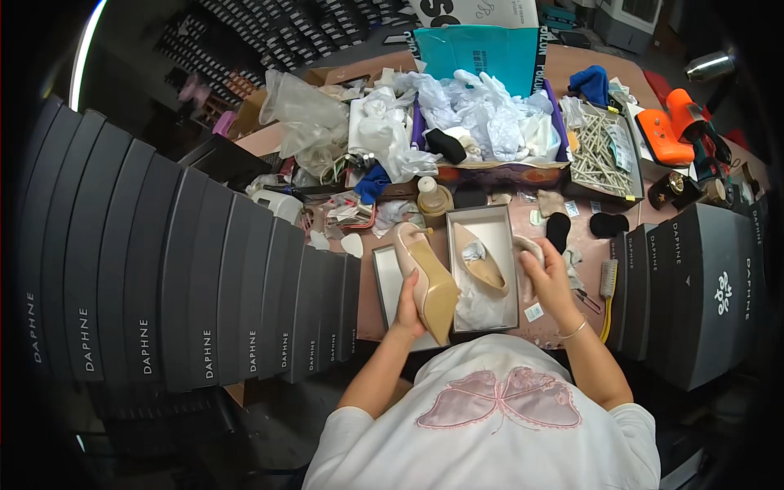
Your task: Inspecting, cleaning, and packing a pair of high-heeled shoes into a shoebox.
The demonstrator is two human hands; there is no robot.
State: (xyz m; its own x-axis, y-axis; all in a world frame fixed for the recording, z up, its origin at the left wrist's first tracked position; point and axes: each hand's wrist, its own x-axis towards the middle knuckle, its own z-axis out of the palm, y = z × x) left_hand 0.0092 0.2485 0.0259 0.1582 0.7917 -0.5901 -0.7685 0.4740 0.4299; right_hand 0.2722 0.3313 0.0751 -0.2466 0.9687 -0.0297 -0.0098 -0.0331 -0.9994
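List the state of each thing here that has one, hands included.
Left hand: holding a beige high-heeled shoe, sole up.
Right hand: gripping crumpled paper.
Shoebox: open, second beige shoe inside on tissue.
Box lid: off, lying beside it.

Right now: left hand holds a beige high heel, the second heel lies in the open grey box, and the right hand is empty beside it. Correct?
Not quite. In the head view the right hand is not empty: it grips a pale wad of stuffing at the box's edge. The rest stands: the left hand holds a beige high heel, and the second heel lies in the open grey box.
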